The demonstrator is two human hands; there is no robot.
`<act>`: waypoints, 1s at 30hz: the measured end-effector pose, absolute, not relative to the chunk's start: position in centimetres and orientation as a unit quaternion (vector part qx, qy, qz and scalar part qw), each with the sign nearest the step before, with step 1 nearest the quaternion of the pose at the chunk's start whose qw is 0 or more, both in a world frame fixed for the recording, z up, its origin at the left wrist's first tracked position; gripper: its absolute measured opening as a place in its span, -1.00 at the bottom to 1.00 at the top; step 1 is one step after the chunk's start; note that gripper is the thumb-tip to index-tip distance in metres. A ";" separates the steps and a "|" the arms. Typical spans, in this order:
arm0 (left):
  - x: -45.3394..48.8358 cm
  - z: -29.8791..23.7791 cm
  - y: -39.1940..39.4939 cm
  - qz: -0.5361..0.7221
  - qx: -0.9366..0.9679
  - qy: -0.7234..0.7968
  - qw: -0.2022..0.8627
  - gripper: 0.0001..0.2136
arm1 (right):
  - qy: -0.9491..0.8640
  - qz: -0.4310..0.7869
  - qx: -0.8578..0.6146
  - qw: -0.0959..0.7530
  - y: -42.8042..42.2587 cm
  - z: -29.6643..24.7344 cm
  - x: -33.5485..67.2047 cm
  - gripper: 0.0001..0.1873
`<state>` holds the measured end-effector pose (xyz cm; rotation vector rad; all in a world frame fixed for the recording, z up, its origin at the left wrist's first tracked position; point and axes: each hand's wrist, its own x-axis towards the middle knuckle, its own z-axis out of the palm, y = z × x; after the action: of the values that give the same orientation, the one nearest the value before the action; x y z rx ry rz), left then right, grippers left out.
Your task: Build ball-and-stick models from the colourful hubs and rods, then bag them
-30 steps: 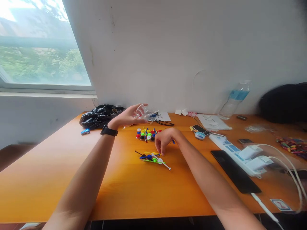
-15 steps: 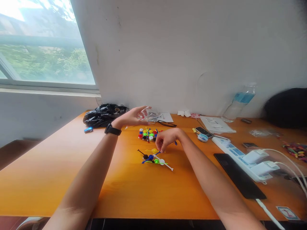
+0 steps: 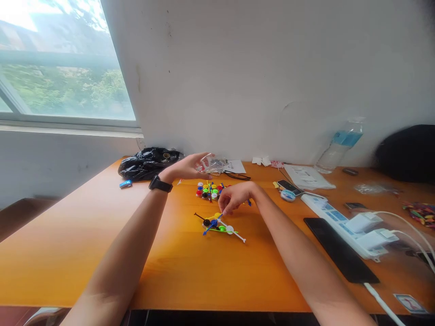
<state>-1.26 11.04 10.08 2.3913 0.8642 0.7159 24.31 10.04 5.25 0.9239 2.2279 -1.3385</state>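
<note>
my left hand (image 3: 185,167) holds a crumpled clear plastic bag (image 3: 216,165) loosely, thumb spread from fingers, perhaps because the thin film needs little grip. nearer me, a blue arrow piece (image 3: 214,223) lies among black, yellow, green and white ones on the table (image 3: 176,267), in front of a coloured pile (image 3: 209,191); the gap probably separates both groups. my right hand (image 3: 234,198), thumb and finger narrowed, pinches the blue arrow piece's far end, presumably because its slim shaft suits fingertips.

The blue arrow (image 3: 214,223) looks like smooth plastic.
</note>
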 end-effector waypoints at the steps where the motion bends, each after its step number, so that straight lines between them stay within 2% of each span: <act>1: -1.3 10.1 11.0 0.262 0.878 0.315 0.247 -0.14 | 0.801 -0.471 0.321 0.181 10.0 5.5 24.4 -0.38; 5: -1.2 10.0 11.0 0.264 0.878 0.313 0.248 -0.15 | 0.828 -0.459 0.295 0.131 9.9 6.6 24.7 -0.49; 15: -1.3 9.8 11.4 0.261 0.880 0.317 0.240 -0.13 | 0.810 -0.479 0.326 -0.085 6.6 12.4 27.6 -0.61; 17: -1.2 9.8 11.4 0.261 0.881 0.314 0.240 -0.14 | 0.801 -0.466 0.334 -0.171 5.7 13.8 28.6 -0.62; 21: -1.1 9.9 11.3 0.261 0.884 0.307 0.236 -0.18 | 0.732 -0.374 0.371 -0.433 5.1 15.4 30.0 -0.61; 23: -0.9 10.0 11.3 0.264 0.884 0.306 0.237 -0.18 | 0.696 -0.312 0.399 -0.508 5.4 15.6 30.1 -0.59; 26: -0.6 10.0 11.1 0.271 0.876 0.310 0.250 -0.15 | 0.685 -0.256 0.436 -0.524 5.9 15.4 29.5 -0.58; 30: -0.5 9.9 10.8 0.296 0.870 0.303 0.252 -0.15 | 0.729 -0.226 0.449 -0.465 6.2 14.7 28.2 -0.62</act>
<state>-0.49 10.77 9.90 2.3658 0.8244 0.8044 28.22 6.15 14.68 2.0827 3.3823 -1.0468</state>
